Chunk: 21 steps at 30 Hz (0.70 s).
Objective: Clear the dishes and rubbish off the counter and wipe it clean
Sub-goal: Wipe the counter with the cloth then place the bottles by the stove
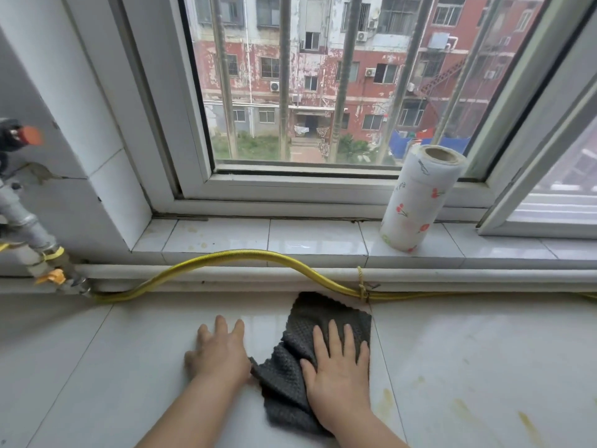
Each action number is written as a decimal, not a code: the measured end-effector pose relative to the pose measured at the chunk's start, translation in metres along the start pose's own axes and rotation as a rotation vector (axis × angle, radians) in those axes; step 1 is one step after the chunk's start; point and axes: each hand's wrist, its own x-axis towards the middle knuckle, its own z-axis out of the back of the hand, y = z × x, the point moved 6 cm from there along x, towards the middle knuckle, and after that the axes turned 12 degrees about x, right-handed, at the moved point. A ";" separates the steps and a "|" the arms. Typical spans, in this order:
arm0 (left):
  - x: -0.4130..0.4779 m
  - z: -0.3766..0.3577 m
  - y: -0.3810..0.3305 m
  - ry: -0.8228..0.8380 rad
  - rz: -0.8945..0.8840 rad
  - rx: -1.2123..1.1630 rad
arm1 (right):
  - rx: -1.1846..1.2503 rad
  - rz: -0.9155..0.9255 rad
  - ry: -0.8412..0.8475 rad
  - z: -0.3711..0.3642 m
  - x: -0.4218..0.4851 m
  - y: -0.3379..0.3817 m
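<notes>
**Hands flat on the counter: wiping with the grey cloth**

Right hand lies palm-down on the dark grey waffle-weave cloth, fingers straight, pressing it rather than gripping it. Left hand rests palm-down on the bare white tiled counter, fingers spread and holding nothing, just beside the cloth's left edge. The cloth sits partly bunched under and ahead of the right hand. Its far corner reaches the yellow gas hose that runs along the back of the counter.

Recommended practice, as judged from where I stand:

1. Flatten the bunched fold between the hands, so the whole face of the cloth meets the tile.
2. Press through the palm, not the fingertips, and overlap each stroke.
3. Work to the right. Yellowish stains lie on the tile just right of the right hand, with more further out. If dried on, they will probably need slow, repeated passes.
4. Beyond the fingertips, wipe along the hose, never against it. It is tied with cord and runs to a valve far left of the left hand, so a snagged cloth could tug it.
5. Use the left hand as a brace only. The glossy tile may be slippery when wet.

A floral paper-towel roll stands on the window sill, beyond the right hand and well apart from it. It could serve for drying.
</notes>
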 end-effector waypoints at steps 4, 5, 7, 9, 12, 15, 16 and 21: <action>-0.009 0.006 0.006 -0.029 -0.025 -0.062 | 0.021 0.028 -0.022 0.003 -0.040 0.007; -0.015 0.008 0.005 -0.053 -0.031 -0.099 | 0.010 0.024 -0.035 0.004 -0.047 0.005; -0.030 0.009 0.002 -0.105 -0.047 -0.151 | -0.016 0.003 -0.038 0.005 -0.061 0.002; -0.046 0.007 -0.002 -0.143 -0.079 -0.186 | -0.027 -0.008 -0.059 0.008 -0.072 0.004; -0.064 0.002 -0.001 -0.164 -0.143 -0.184 | 0.035 0.031 -0.160 0.015 -0.086 0.012; -0.078 -0.003 -0.001 -0.149 -0.198 -0.115 | 0.045 0.088 -0.286 0.023 -0.094 0.011; -0.083 -0.005 0.000 -0.138 -0.212 -0.088 | 0.023 0.087 -0.334 0.024 -0.096 0.008; -0.091 0.000 0.008 -0.156 -0.287 -0.031 | 0.034 -0.027 -0.306 0.019 -0.098 0.002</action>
